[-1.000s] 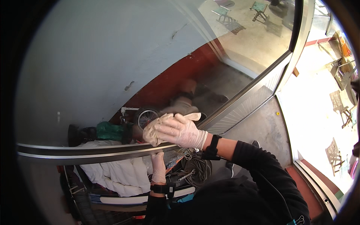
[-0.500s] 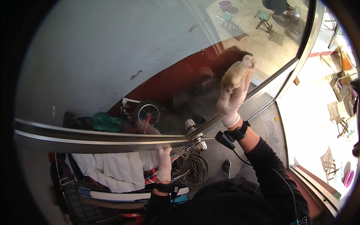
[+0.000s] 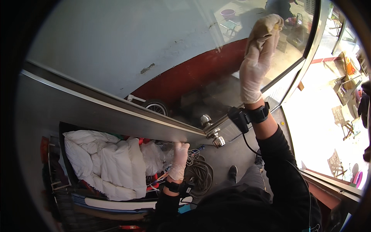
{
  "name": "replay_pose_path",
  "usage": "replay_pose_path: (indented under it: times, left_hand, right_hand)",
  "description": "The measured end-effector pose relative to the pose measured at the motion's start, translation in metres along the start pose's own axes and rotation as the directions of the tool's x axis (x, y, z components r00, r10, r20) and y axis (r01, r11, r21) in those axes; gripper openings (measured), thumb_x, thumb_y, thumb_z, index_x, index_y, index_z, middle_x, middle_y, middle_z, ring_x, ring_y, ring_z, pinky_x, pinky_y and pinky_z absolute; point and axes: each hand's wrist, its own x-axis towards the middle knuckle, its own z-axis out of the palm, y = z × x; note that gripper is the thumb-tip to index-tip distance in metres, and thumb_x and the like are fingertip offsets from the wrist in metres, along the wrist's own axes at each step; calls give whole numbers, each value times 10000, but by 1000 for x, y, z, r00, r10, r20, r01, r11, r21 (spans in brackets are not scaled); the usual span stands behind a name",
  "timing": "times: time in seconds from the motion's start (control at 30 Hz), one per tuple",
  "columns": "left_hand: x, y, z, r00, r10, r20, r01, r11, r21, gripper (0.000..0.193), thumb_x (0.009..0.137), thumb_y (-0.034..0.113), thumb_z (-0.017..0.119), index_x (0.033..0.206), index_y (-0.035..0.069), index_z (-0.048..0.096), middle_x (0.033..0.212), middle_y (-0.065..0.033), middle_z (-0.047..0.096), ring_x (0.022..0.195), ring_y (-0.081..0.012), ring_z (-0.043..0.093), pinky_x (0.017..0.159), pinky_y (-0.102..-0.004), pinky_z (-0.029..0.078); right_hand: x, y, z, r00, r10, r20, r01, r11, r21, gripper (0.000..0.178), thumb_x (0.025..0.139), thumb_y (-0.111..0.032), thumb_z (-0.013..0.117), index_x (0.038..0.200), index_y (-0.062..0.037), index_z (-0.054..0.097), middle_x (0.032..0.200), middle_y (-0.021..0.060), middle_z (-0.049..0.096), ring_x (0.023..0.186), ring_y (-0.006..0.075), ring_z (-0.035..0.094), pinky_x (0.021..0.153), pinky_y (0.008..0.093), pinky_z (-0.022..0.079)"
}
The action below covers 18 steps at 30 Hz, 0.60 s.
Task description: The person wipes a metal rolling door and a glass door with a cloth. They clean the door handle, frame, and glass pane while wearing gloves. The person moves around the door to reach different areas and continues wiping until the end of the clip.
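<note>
My right hand (image 3: 258, 63), in a pale thin glove, is raised and closed around a folded beige cloth (image 3: 266, 29). The cloth is up against the glass pane (image 3: 185, 34) or just in front of it; contact is hard to tell. My left hand (image 3: 179, 156), gloved too, is low at the near side of the grey metal door frame (image 3: 116, 116), its fingers curled at the frame and their tips partly hidden. Right of it, a round silver door knob (image 3: 216, 140) sticks out, with a second knob (image 3: 205, 120) beyond the glass.
Below the door lie a white padded quilt (image 3: 108, 162), clear plastic bags (image 3: 154, 156) and a coiled dark hose (image 3: 199, 176). Past the glass are a small wheel (image 3: 155, 107) and a red-banded wall (image 3: 201, 71). Outside, right, stands a wooden folding chair (image 3: 344, 120).
My right hand has moved the cloth upward and farther away along the glass. The door's left part appears higher and more slanted, showing more quilt. My left hand stays at the frame.
</note>
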Motion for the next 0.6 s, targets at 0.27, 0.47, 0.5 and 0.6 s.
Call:
replay_pose_path:
  times: [0.27,0.47,0.5,0.6]
  left_hand:
    - [-11,5,-5,984,49,171,-31,994,-105,848,795,-145,462,1575,37,180,1568,-91,319,1443,-209,326,1194,-338,219]
    - [-13,-7,-3,976,70,207,-51,994,-93,842,784,-146,446,1566,34,194,1544,-95,336,1437,-212,329,1180,-324,233]
    - [-14,-9,-1,975,74,209,-57,995,-86,843,782,-147,447,1566,38,196,1539,-94,339,1435,-210,329,1177,-322,235]
    - [-18,-12,1,979,105,173,-81,987,-142,807,772,-154,461,1525,45,248,1495,-90,357,1402,-208,358,1169,-332,252]
  right_hand:
    - [-91,-39,2,658,-383,648,585,802,-120,539,799,-206,686,1328,-182,587,1461,57,499,1380,294,429,1091,575,308]
    - [91,-67,31,989,-148,-14,142,918,371,373,983,-55,542,1349,-6,485,1436,160,464,1220,306,535,1067,404,436]
    - [77,-80,37,938,-345,-34,346,929,130,407,939,-40,540,1345,-29,517,1428,185,480,1289,333,490,1093,427,395]
    - [-23,-113,31,774,-485,406,557,828,-73,463,839,-84,620,1301,-105,585,1432,165,502,1376,334,437,1133,497,330]
